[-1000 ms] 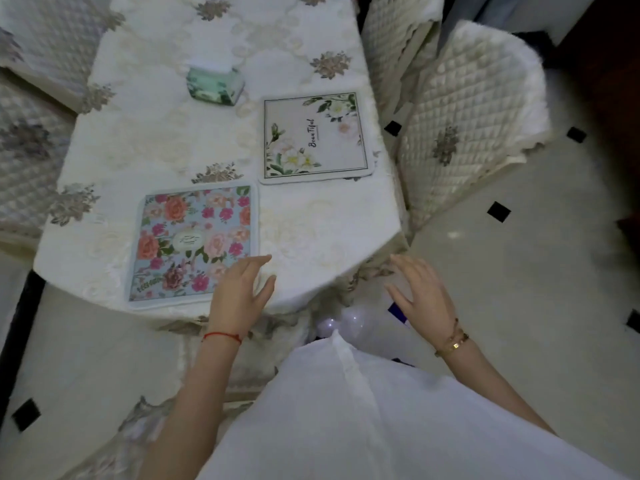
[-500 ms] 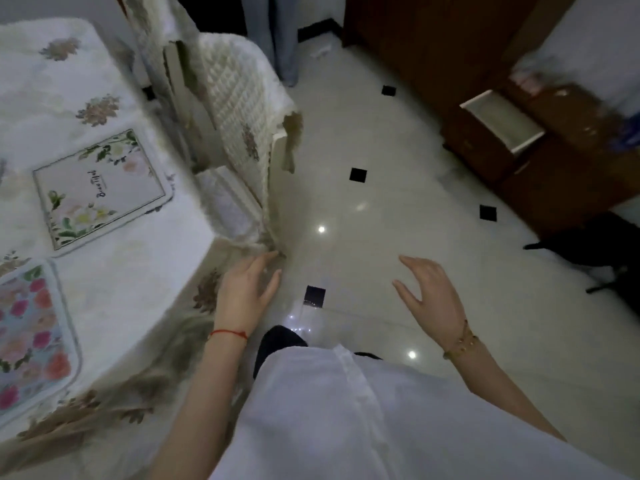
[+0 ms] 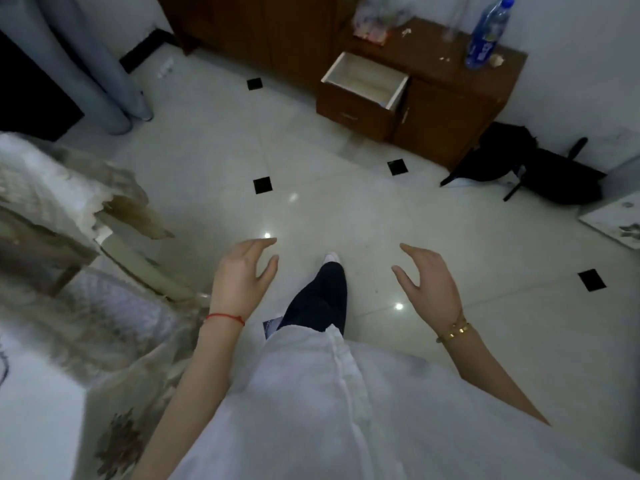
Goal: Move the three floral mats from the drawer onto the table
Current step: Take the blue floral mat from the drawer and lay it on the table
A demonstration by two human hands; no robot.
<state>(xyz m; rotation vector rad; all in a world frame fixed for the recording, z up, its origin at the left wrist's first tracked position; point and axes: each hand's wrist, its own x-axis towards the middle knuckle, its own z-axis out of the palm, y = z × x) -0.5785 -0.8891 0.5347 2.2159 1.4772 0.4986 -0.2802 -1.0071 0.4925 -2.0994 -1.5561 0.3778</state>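
- Left hand and right hand hover empty, fingers loosely spread.
- The open drawer is far right; a mat seemingly lies inside (too dim to be sure).
- Walk close before reaching; lift the mat flat.

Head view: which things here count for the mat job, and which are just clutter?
For the job:
open drawer, pulled out of the brown cabinet
left hand and right hand, both holding nothing

Lying about:
blue bottle on the cabinet top
black bag on the floor
covered chair
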